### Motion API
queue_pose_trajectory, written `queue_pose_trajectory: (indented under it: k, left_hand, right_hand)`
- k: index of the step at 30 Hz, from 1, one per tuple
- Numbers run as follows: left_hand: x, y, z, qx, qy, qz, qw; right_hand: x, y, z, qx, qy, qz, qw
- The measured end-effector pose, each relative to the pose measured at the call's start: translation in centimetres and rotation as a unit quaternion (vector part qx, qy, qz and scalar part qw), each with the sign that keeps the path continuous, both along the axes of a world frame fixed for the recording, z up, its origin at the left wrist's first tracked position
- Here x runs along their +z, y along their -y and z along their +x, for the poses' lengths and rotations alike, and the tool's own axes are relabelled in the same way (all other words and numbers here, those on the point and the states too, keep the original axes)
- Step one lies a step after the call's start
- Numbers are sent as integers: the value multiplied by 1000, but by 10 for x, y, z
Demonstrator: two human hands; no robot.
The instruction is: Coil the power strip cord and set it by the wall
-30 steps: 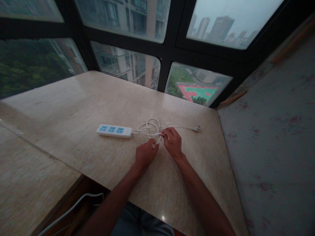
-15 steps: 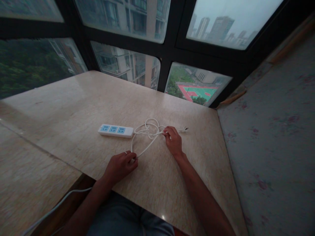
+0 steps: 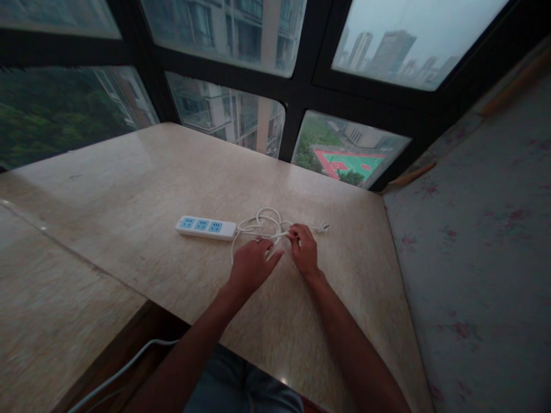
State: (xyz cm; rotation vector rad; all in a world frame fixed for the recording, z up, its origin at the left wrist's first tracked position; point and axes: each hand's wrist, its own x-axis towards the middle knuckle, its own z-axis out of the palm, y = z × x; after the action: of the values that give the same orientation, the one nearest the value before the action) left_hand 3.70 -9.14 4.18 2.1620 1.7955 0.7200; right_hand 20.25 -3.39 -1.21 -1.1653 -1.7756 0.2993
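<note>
A white power strip (image 3: 205, 227) with three blue sockets lies on the beige stone ledge (image 3: 129, 195). Its white cord (image 3: 264, 221) is bunched in loops just right of it, and the plug (image 3: 323, 228) lies at the far right end. My right hand (image 3: 305, 249) is closed, pinching the cord beside the loops. My left hand (image 3: 252, 265) rests over the near part of the loops with its fingers partly stretched out toward the cord; whether it grips the cord is hidden.
Large dark-framed windows (image 3: 297, 86) rise right behind the ledge. A grey mottled wall or surface (image 3: 477, 241) stands along the right side. Another white cable (image 3: 124, 367) hangs below the ledge's near edge at lower left.
My left hand had pulled a length of cord back toward the near edge; it has now come forward to the loops again. The plug has slid left toward the bundle. My right hand stays put.
</note>
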Motion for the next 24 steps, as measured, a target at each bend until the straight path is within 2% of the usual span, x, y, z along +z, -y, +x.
queue_pose_trajectory:
  k: [3, 6, 15, 21, 24]
  left_hand:
    - [3, -11, 10, 25, -3, -24, 999]
    - [2, -8, 3, 14, 25, -15, 999]
    - [-8, 36, -36, -40, 152, 2, 988]
    - [-19, 67, -69, -84, 138, 10, 987]
    - [-25, 74, -81, -107, 126, -9, 986]
  right_hand:
    - [-1, 0, 0, -3, 5, 9, 1000]
    - [-2, -1, 0, -2, 5, 18, 1000]
    - [-6, -2, 1, 16, -12, 7, 1000]
    - [-14, -3, 2, 21, -33, -47, 998]
    - [-17, -4, 3, 15, -39, -46, 998]
